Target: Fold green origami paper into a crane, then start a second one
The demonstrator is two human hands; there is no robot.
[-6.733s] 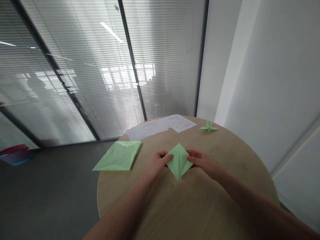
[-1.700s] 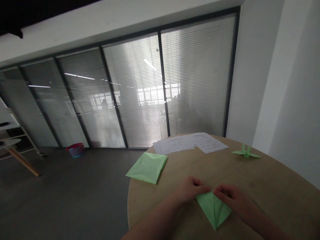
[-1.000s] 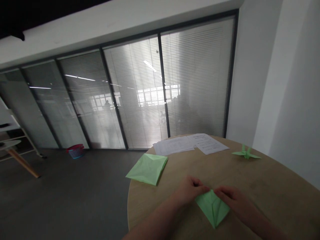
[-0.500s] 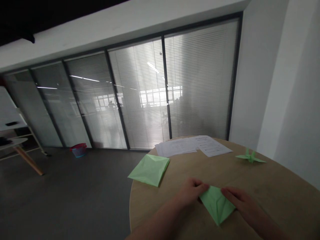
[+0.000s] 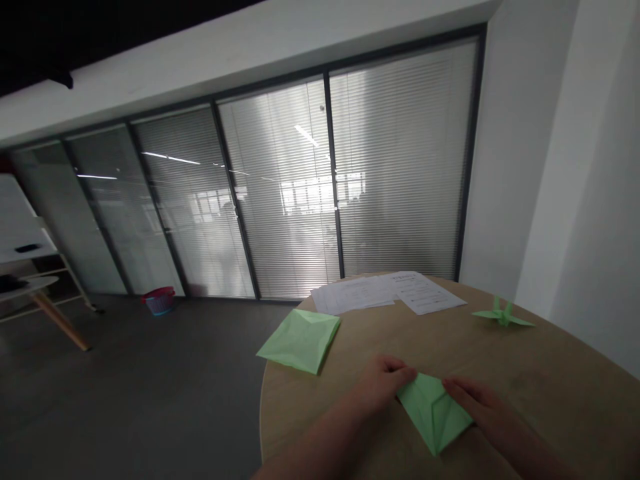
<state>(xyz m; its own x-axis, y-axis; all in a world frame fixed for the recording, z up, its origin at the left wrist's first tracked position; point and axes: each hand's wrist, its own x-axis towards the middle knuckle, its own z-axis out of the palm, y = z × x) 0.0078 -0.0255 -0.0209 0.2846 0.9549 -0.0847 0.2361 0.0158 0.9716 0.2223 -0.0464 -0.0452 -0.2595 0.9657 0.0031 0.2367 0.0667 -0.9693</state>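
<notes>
A green origami paper (image 5: 434, 415), folded to a small square with creases along its middle, is held low over the round table. My left hand (image 5: 387, 381) pinches its upper left edge, thumb on top and the other fingers partly hidden beneath. On the upper right edge my right hand (image 5: 475, 400) grips the same paper, fingers laid along that side. One corner of the paper points toward me. Beyond my right hand stands a folded green paper crane (image 5: 503, 315). To the left, a stack of green paper (image 5: 300, 340) lies at the table's edge.
Printed white sheets (image 5: 355, 295) overlap at the far side of the wooden table (image 5: 287, 413). A red and blue basket (image 5: 159, 301) sits on the floor at left, near another table's wooden leg (image 5: 63, 321). Glass panels with blinds (image 5: 400, 167) stand behind.
The paper's lower corner has shifted slightly toward me, and its centre crease shows more plainly. Both hands keep nearly the same hold.
</notes>
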